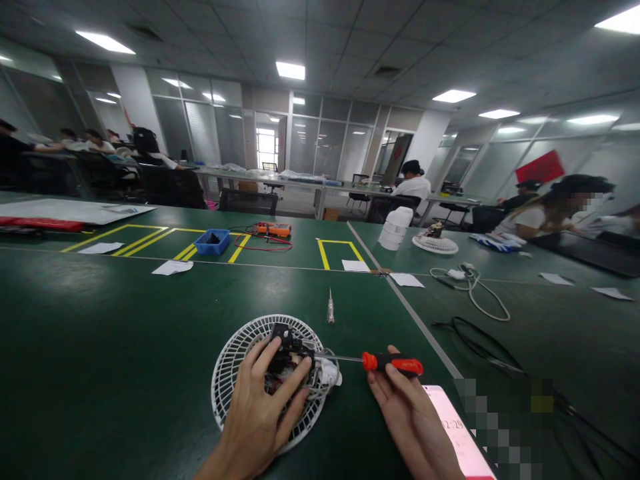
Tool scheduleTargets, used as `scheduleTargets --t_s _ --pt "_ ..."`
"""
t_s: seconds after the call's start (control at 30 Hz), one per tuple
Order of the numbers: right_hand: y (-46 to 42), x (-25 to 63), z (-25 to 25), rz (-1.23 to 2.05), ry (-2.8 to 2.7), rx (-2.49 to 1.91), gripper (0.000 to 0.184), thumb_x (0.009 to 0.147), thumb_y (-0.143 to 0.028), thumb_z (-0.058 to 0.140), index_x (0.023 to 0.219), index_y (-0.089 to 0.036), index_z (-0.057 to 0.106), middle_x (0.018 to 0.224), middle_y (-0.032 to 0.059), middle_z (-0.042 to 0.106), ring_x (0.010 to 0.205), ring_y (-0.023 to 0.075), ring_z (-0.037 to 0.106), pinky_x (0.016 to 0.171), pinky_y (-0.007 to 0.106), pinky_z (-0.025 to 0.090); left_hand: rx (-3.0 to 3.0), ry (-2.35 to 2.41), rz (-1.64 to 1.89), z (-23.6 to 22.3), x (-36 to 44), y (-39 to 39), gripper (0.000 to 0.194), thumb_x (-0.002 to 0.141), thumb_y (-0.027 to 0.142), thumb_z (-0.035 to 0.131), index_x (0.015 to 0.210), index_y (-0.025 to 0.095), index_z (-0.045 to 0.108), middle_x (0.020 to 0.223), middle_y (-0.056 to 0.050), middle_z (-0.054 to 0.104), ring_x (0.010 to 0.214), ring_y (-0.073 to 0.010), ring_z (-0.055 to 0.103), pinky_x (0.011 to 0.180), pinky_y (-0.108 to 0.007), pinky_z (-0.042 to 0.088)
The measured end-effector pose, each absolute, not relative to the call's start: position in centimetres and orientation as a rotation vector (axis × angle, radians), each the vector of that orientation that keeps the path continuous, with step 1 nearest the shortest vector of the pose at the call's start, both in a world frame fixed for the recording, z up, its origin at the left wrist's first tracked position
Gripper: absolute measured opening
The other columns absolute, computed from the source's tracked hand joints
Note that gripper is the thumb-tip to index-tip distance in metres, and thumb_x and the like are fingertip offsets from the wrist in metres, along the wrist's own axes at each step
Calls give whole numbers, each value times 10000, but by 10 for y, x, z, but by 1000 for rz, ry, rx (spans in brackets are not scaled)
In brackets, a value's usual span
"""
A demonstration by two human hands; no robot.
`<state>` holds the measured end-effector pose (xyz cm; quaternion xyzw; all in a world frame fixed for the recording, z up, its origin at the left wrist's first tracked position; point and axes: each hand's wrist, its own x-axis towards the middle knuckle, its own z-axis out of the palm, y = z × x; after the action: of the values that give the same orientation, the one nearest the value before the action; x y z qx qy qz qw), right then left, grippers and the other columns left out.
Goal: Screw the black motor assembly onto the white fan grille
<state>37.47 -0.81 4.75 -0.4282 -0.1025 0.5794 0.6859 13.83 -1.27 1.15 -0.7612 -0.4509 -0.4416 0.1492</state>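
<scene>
A white round fan grille (225,373) lies on the green table in front of me, with a black fan motor assembly (283,337) and wires on it. My left hand (267,393) grips the motor assembly, its fingers bent around the black parts. In my right hand (405,400) is a screwdriver (395,364) with a red and black handle, held level between thumb and fingers. Its shaft points left and reaches the assembly's right side; the tip's exact contact is hidden. A white plastic piece (329,373) sits at the grille's right edge, below the shaft.
A small clear-handled screwdriver (331,310) lies beyond the grille. Farther back are a blue bin (213,243), an orange multimeter (274,230) and paper slips. A lit phone (457,427) lies by my right wrist. Cables (480,293), another fan grille (435,245) and seated people are to the right.
</scene>
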Motion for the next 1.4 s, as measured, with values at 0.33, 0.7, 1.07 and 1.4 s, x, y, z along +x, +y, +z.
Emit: scheduleTargets --t_s 0.33,0.7,1.07,1.4 --pt "-8 374 43 1267 -304 -1019 757 602 -304 942 1275 -327 597 925 -17 734 842 191 718 801 340 576 -2200 -1289 -1282 12 139 -14 410 890 224 683 1288 322 665 1485 -148 398 1364 -397 426 1026 -637 491" --pt "-10 376 40 1261 -332 -967 709 605 -330 938 1235 -322 611 976 -1 741 941 229 716 864 408 571 -2214 -1302 -1206 13 136 -13 410 887 263 682 1290 336 666 1613 -135 306 1350 -405 447 981 -609 529" --pt "-9 377 40 1265 -286 -967 669 594 -302 934 1191 -272 632 1015 33 753 1002 248 714 923 428 563 -2190 -1280 -1246 8 134 -11 442 876 235 699 1311 301 648 1486 -153 402 1352 -380 453 1025 -612 511" --pt "-9 378 37 1261 -307 -977 678 622 -289 942 1217 -225 622 998 37 753 945 205 720 898 350 568 -2164 -1288 -1281 8 135 -12 448 871 226 704 1306 313 645 1458 -136 398 1363 -351 447 1038 -560 526"
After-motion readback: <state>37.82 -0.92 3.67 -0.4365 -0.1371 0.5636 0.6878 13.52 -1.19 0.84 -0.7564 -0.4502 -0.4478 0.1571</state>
